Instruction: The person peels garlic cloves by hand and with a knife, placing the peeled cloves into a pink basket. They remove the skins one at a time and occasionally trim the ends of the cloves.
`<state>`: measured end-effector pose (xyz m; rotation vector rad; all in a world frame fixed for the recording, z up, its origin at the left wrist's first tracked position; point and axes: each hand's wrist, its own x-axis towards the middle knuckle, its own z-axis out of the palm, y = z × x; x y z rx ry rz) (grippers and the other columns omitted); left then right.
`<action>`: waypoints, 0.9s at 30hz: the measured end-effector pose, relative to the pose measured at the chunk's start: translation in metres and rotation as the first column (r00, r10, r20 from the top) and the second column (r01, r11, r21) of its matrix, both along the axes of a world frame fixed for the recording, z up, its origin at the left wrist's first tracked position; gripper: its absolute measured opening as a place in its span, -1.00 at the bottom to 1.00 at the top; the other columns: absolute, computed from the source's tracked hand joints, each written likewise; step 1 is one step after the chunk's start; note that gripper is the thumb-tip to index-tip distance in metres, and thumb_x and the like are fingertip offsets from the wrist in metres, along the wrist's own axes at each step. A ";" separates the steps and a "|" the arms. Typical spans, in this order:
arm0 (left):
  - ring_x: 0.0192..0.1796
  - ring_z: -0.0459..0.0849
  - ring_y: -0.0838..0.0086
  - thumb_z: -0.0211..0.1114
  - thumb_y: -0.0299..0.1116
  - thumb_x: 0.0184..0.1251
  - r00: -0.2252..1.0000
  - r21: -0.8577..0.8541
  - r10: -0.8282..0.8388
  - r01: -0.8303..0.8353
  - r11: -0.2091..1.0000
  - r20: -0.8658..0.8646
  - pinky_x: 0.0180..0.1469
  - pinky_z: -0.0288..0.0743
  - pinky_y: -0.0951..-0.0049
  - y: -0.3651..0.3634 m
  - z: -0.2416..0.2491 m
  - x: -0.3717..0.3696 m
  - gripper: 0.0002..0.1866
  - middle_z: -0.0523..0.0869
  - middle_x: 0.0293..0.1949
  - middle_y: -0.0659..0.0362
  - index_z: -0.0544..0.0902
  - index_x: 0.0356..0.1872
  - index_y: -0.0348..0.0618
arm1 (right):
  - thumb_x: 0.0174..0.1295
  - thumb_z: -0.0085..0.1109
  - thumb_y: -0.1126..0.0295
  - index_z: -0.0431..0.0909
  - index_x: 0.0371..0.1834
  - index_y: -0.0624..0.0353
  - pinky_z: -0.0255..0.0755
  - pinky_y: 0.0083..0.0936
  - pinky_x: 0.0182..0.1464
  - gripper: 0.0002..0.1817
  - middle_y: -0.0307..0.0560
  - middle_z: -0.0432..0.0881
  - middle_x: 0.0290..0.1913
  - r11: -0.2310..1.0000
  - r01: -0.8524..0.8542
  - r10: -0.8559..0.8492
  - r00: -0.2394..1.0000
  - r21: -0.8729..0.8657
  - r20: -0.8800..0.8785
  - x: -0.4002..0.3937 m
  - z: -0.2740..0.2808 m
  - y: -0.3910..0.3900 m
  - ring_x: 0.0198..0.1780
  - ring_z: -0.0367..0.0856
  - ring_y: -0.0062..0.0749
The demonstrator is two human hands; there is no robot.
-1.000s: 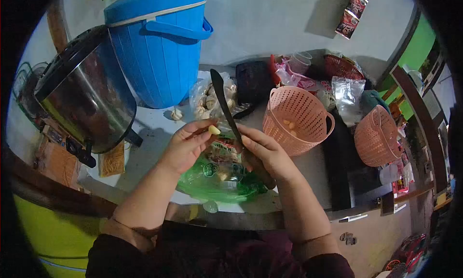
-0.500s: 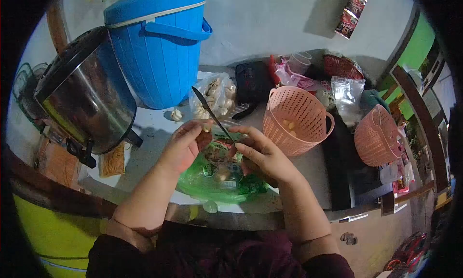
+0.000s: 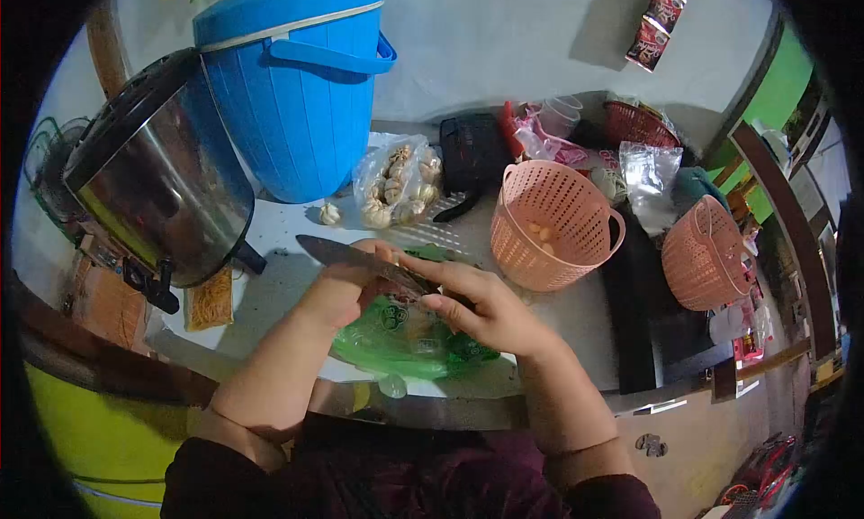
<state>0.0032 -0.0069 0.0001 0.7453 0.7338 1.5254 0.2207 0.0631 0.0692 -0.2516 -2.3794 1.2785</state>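
Note:
My right hand (image 3: 490, 307) is closed around a knife (image 3: 335, 252), whose dark blade points left across the front of my left hand (image 3: 340, 292). The fingers of my left hand are closed too, pinching a small pale garlic clove (image 3: 393, 258) that the blade and fingers mostly hide. Both hands meet above a green plastic bag (image 3: 382, 350) spread on the white table. Beyond them is a clear bag of garlic bulbs (image 3: 400, 190), with one loose garlic bulb (image 3: 329, 214) beside it. A pink basket (image 3: 540, 271) right of my hands holds several peeled cloves (image 3: 542, 234).
A large blue lidded bucket (image 3: 292, 114) and a steel pot-like appliance (image 3: 171, 177) stand at the left. Near them lies a packet of brownish contents (image 3: 210, 303). A black bag (image 3: 472, 152) sits at the back; another pink basket (image 3: 706, 258) is at the right.
The knife has swung from pointing up and away to lying leftward, its blade now flatter and over my left hand. My hands have come closer together.

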 end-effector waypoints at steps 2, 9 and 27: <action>-0.14 0.69 0.41 0.31 -0.19 0.36 0.997 0.070 -0.068 0.066 0.995 0.022 -0.01 0.58 0.35 -0.001 0.006 0.002 -0.71 0.69 -0.17 0.15 0.60 -0.11 -0.22 | 0.34 0.12 0.44 0.36 0.39 0.17 0.42 -0.28 0.11 -0.48 0.17 0.61 0.02 0.999 0.013 -0.013 1.000 0.035 -0.002 0.000 -0.003 0.000 0.03 0.60 -0.06; -0.14 0.70 0.43 0.31 -0.18 0.36 0.988 0.129 -0.155 0.153 0.980 0.005 -0.04 0.58 0.41 0.002 0.003 -0.001 -0.69 0.71 -0.20 0.16 0.64 -0.10 -0.23 | 0.34 0.13 0.44 0.38 0.38 0.13 0.42 -0.29 0.11 -0.49 0.14 0.61 0.03 0.986 0.040 -0.027 0.996 0.164 -0.083 -0.003 -0.006 -0.001 0.04 0.60 0.00; -0.14 0.72 0.40 0.29 -0.29 0.39 0.991 0.098 -0.128 0.124 0.988 0.041 -0.08 0.65 0.41 0.002 -0.005 -0.005 -0.78 0.73 -0.16 0.13 0.65 -0.11 -0.23 | 0.45 0.03 0.40 0.29 0.45 0.15 0.37 -0.63 -0.35 -0.50 -0.21 0.58 -0.13 0.955 -0.015 -0.003 0.998 -0.296 -0.057 0.000 -0.013 0.003 -0.41 0.41 -0.64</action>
